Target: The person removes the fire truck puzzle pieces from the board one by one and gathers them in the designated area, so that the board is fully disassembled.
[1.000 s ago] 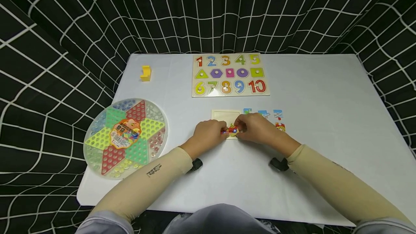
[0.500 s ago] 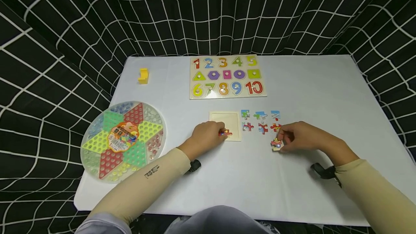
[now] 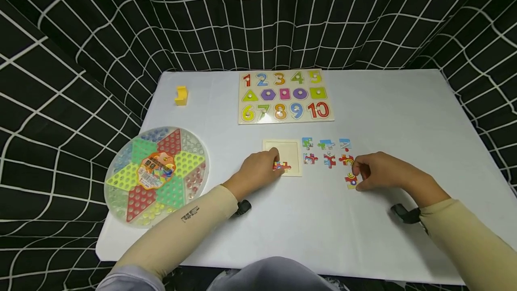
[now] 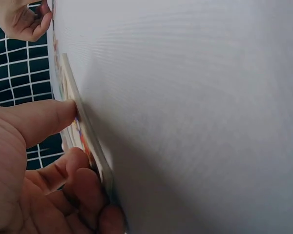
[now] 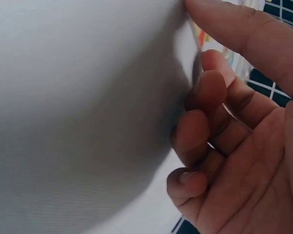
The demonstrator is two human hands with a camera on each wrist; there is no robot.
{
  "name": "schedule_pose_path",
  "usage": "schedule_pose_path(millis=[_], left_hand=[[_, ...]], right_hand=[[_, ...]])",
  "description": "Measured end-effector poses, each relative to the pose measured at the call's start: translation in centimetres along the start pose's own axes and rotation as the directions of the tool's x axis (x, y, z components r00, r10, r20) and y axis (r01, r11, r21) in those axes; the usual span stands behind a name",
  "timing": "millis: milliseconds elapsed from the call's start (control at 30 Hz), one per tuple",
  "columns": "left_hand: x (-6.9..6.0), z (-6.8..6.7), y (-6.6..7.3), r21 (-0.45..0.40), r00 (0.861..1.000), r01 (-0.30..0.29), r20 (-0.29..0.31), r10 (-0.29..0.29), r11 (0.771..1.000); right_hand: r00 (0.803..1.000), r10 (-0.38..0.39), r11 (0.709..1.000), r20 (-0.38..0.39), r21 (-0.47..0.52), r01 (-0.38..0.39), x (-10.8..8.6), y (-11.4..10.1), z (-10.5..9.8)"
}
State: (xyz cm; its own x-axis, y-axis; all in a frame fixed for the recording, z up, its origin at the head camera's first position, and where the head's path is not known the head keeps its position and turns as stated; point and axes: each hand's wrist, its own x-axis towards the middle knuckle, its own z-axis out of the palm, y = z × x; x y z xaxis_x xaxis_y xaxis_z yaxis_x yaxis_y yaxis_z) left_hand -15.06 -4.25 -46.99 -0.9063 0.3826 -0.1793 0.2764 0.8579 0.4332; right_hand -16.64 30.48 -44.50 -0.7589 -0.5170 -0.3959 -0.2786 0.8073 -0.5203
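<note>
My left hand (image 3: 261,167) grips the lower left corner of a small wooden puzzle tray (image 3: 299,158). In the left wrist view the thumb lies on the tray's rim (image 4: 85,117), with the other fingers curled at its side. A colourful jigsaw piece (image 3: 284,165) lies inside the tray, partly hidden by that thumb and index finger. To the right, my right hand (image 3: 383,174) pinches a red and yellow jigsaw piece (image 3: 351,181) at its right side, thumb below and index finger above. This piece lies on the table just below a red and yellow piece (image 3: 346,160).
Several other jigsaw pieces, among them a blue one (image 3: 326,144), lie in rows right of the tray. A number and shape board (image 3: 286,116) lies behind. At the left are a round Chinese checkers board (image 3: 155,176) and a yellow block (image 3: 181,96) on the white table (image 3: 396,116).
My right hand has moved right from the tray with a jigsaw piece and set it flat below the loose pieces. My left hand stays at the tray.
</note>
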Motion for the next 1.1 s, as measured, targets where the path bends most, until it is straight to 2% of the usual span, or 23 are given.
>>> schedule_pose_path(millis=[133,300,367,500,633,833,1100], left_hand=[[-0.3,-0.2,-0.3,-0.037,0.999,0.033,0.015,-0.032,0.999],[-0.8,-0.3,-0.9,-0.019,0.996,0.093,-0.017,-0.093,0.996],[-1.0,-0.2,-1.2,-0.008,0.995,0.099,-0.03,-0.1,0.995],[-1.1,-0.3,-1.5,-0.011,0.995,0.092,-0.046,-0.092,0.996],[-1.1,-0.5,-1.6,-0.022,0.994,0.093,-0.054,-0.094,0.995],[-1.0,-0.9,-1.4,-0.032,0.994,0.097,-0.049,-0.099,0.995],[-0.9,-1.0,-1.5,-0.02,0.994,0.102,-0.039,-0.103,0.995]], right_hand=[[1.0,-0.011,1.0,-0.022,0.016,0.011,0.7,-1.1,-0.1],[0.996,-0.076,0.997,-0.038,0.022,0.077,2.8,-3.7,1.1],[0.993,-0.111,0.994,-0.037,-0.011,0.111,3.8,-5.0,1.8],[0.977,-0.19,0.98,-0.091,-0.084,0.183,6.1,-7.6,2.9],[0.966,-0.224,0.971,-0.127,-0.115,0.21,7.9,-9.5,3.5],[0.967,-0.229,0.966,-0.114,-0.152,0.211,9.3,-10.9,4.0],[0.955,-0.269,0.953,-0.123,-0.177,0.245,9.7,-11.3,4.4]])
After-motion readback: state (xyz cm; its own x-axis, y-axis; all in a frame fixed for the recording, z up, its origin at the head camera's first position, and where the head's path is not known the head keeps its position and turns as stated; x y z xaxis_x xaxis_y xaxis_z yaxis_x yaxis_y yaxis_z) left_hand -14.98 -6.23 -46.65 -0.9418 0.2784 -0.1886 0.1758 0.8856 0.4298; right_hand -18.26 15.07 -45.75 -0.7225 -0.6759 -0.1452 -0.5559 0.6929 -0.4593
